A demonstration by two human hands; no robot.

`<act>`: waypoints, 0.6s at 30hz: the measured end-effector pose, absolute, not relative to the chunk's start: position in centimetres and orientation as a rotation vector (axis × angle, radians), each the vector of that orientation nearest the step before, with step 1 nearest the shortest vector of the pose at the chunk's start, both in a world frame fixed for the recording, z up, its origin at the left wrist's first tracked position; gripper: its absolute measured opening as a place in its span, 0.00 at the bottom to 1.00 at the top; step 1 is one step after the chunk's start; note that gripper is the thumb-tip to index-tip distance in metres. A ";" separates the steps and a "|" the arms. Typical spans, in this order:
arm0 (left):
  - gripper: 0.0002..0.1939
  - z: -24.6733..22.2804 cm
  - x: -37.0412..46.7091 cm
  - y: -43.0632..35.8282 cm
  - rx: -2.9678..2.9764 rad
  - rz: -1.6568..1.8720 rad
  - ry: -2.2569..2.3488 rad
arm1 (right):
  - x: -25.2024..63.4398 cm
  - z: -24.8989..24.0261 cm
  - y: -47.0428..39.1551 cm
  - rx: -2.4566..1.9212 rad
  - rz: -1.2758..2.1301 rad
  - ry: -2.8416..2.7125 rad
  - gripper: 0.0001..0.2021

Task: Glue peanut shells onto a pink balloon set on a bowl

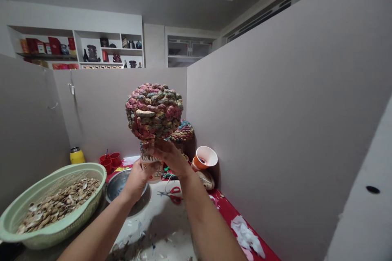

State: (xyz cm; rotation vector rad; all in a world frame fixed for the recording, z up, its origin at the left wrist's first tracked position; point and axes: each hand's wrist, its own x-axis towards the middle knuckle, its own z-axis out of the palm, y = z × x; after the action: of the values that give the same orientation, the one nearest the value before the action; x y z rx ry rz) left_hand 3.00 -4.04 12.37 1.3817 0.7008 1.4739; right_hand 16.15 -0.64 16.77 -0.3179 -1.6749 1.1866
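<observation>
A ball-shaped ornament covered in painted peanut shells [154, 111], pink, green and tan, stands upright on a short stem above a patterned paper cup [157, 174]. My left hand [138, 178] is closed around the cup from the left. Just under the ball, my right hand [169, 155] has its fingers curled around the stem and cup top; the fingertips are partly hidden. Red-handled scissors [174, 195] lie on the table below my hands. Behind my left hand is a metal bowl [118, 183].
At left sits a green basket [102, 171] of shells. Red cups [114, 159] and a yellow jar [77, 155] stand at the back. A second shell ball [185, 131] and an orange-white cup [200, 161] are near the right partition [260, 122]. Crumpled tissue [246, 234] lies at right.
</observation>
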 end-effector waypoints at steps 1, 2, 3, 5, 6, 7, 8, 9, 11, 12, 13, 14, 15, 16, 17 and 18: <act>0.17 12.4 3.0 -4.1 1.389 1.475 0.696 | 16.2 16.8 -0.7 -0.300 1.198 -1.672 0.17; 0.17 12.4 3.0 -4.1 1.397 1.476 0.695 | 16.2 16.9 -0.8 -0.280 1.205 -1.675 0.17; 0.17 12.4 3.0 -4.1 1.404 1.476 0.699 | 16.2 16.9 -0.8 -0.261 1.207 -1.679 0.17; 0.18 12.6 3.0 -4.2 1.412 1.474 0.704 | 16.3 16.9 -0.8 -0.243 1.202 -1.691 0.17; 0.18 12.6 3.0 -4.3 1.413 1.468 0.697 | 16.3 16.9 -0.8 -0.250 1.200 -1.696 0.18; 0.19 12.7 3.0 -4.3 1.411 1.459 0.679 | 16.4 16.9 -0.7 -0.264 1.200 -1.700 0.18; 0.19 12.8 3.0 -4.4 1.406 1.451 0.654 | 16.4 16.9 -0.7 -0.279 1.199 -1.703 0.18; 0.20 12.8 2.9 -4.4 1.399 1.443 0.630 | 16.4 16.8 -0.6 -0.294 1.194 -1.707 0.19; 0.20 12.8 2.9 -4.3 1.387 1.434 0.608 | 16.4 16.8 -0.6 -0.302 1.189 -1.714 0.19; 0.20 12.8 2.9 -4.3 1.380 1.434 0.615 | 16.4 16.8 -0.6 -0.295 1.190 -1.713 0.19; 0.21 12.8 2.9 -4.3 1.374 1.435 0.628 | 16.4 16.8 -0.6 -0.284 1.200 -1.708 0.20; 0.21 12.8 2.9 -4.3 1.369 1.436 0.643 | 16.4 16.8 -0.6 -0.273 1.215 -1.701 0.20; 0.22 12.7 2.9 -4.2 1.365 1.438 0.651 | 16.4 16.8 -0.7 -0.263 1.230 -1.693 0.21; 0.22 12.7 3.0 -4.2 1.362 1.438 0.651 | 16.4 16.9 -0.7 -0.259 1.241 -1.686 0.22; 0.23 12.7 3.0 -4.2 1.361 1.439 0.646 | 16.3 16.9 -0.8 -0.257 1.246 -1.679 0.22; 0.23 12.6 2.9 -4.2 1.363 1.440 0.639 | 16.3 16.9 -0.8 -0.255 1.246 -1.675 0.21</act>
State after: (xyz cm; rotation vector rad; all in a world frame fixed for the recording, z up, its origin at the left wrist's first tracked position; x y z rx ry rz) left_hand 2.93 -4.17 12.63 1.3635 0.6388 1.4401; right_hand 16.35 -0.78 16.95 -0.2554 -1.6753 1.2461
